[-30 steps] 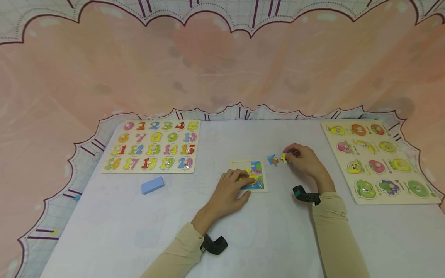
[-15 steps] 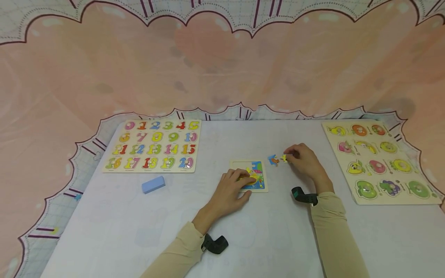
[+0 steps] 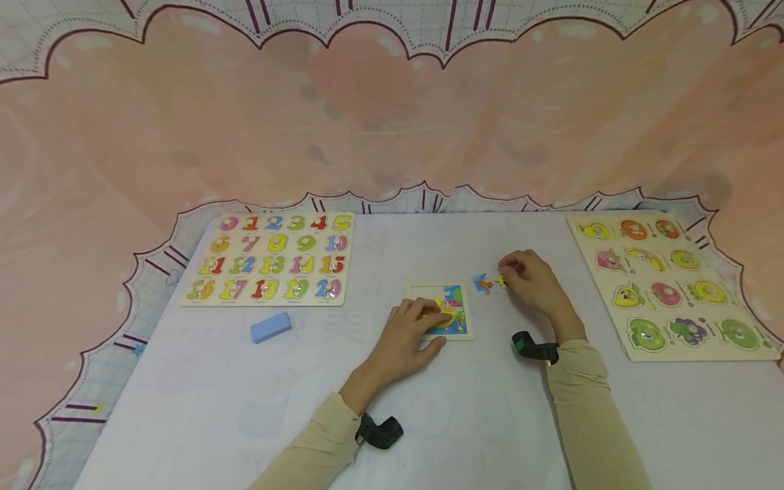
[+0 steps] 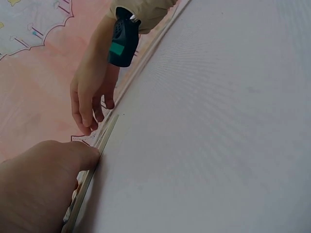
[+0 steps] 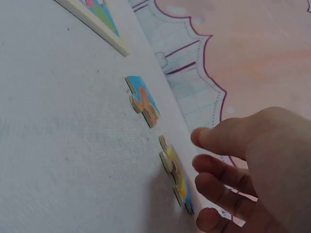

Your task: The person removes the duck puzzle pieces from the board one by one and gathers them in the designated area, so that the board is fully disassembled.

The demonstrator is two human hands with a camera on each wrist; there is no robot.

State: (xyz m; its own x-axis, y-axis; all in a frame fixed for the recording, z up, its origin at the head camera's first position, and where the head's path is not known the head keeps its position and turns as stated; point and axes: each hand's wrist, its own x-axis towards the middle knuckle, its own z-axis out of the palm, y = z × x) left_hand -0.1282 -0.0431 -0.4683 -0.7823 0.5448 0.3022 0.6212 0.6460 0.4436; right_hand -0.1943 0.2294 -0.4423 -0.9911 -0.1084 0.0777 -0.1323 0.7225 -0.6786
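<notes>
My left hand (image 3: 398, 344) rests on a small framed jigsaw puzzle (image 3: 468, 328), fingers lying across its pieces and hiding part of the picture. In the left wrist view, the thumb meets the frame's edge (image 4: 81, 196). My right hand (image 3: 535, 282) hovers beside a yellow jigsaw piece (image 5: 175, 167) lying on the table. Its loosely bent fingers (image 5: 218, 138) stand a little apart from that piece in the right wrist view. Between the yellow piece and the frame lies a blue-and-orange jigsaw piece (image 5: 142, 99).
A number puzzle board (image 3: 263, 302) lies at the back left, with a blue block (image 3: 271, 327) in front of it. To the right is a fruit puzzle board (image 3: 692, 355). A patterned curtain or cloth (image 3: 392, 122) rises behind the white table (image 3: 465, 422).
My right hand's fingertips have shifted slightly around the yellow jigsaw piece, which sits at a slightly different angle. The left hand stays on the framed puzzle.
</notes>
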